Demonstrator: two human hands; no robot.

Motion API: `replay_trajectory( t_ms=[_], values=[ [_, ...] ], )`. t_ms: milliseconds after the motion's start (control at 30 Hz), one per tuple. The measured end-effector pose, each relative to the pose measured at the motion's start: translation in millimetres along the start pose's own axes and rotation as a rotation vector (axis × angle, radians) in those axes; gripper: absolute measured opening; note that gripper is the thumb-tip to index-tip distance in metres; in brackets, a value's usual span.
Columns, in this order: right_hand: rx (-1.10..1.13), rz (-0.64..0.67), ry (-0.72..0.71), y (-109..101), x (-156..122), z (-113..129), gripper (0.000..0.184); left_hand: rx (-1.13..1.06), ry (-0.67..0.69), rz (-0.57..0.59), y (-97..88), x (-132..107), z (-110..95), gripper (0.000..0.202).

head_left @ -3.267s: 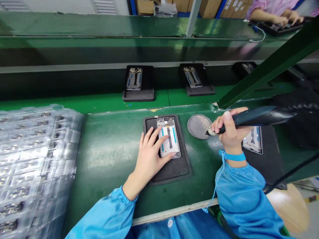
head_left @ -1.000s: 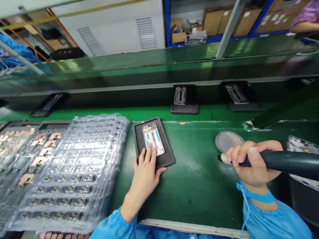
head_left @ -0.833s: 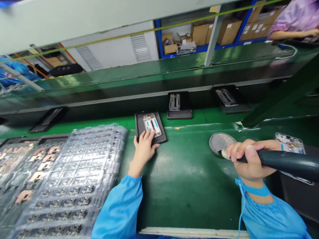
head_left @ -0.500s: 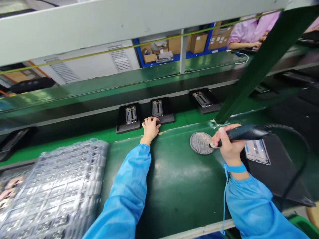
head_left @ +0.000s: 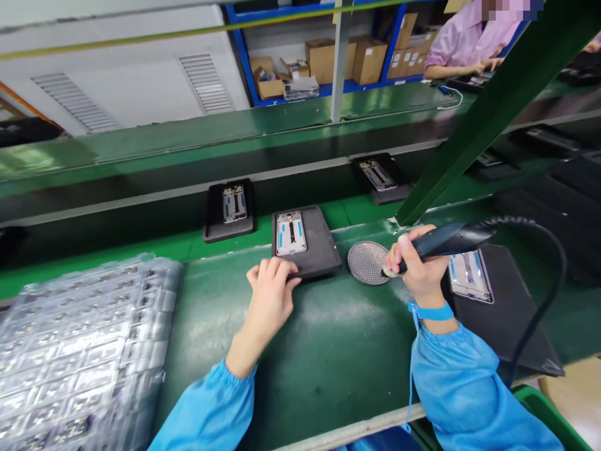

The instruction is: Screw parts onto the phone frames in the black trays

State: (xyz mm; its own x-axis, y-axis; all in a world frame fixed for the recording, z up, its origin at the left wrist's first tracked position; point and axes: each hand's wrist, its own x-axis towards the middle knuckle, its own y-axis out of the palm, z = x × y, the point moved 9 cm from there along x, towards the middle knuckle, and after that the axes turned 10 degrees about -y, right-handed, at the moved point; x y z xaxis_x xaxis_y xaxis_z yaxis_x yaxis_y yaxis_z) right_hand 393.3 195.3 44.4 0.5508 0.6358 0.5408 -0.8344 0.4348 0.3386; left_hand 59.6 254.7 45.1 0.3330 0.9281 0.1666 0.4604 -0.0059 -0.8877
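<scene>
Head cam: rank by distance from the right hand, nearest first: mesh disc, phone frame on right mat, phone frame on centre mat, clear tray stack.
1. Too close to call: the mesh disc, just left of the right hand, and the right-mat phone frame, just right of it.
2. Centre-mat phone frame, farther left.
3. Clear tray stack, far left, nearer the camera.

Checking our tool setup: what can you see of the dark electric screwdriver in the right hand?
The slim, tapered electric screwdriver looks like dark blue-black plastic, with a pale collar near the tip. The right hand grips its front, tip end lower. The tip is at the edge of a round perforated metal disc; I cannot tell if they touch. A black cable arcs right and down from its rear.
</scene>
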Motion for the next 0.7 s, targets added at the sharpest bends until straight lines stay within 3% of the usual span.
replay_trajectory(
  t_ms=[233, 433, 567, 700],
  values=[
    [-0.019, 0.035, 0.032, 3.7, -1.8, 0.8, 0.053, -0.145, 0.157, -0.036, -6.4, -126.7, -16.0, 0.024],
    [-0.033, 0.035, 0.022, 3.2, 0.5, 6.0, 0.056, -0.272, 0.163, 0.031, -1.2, -187.6, -37.0, 0.029],
    [-0.062, 0.055, 0.014, 3.0, 0.7, 11.2, 0.055, -0.281, 0.175, 0.124, 2.9, -182.8, -40.7, 0.015],
    [-0.066, 0.073, -0.007, 4.8, 0.7, 15.5, 0.054, -0.219, 0.131, 0.114, 4.7, -122.7, -14.7, 0.025]
  ],
)
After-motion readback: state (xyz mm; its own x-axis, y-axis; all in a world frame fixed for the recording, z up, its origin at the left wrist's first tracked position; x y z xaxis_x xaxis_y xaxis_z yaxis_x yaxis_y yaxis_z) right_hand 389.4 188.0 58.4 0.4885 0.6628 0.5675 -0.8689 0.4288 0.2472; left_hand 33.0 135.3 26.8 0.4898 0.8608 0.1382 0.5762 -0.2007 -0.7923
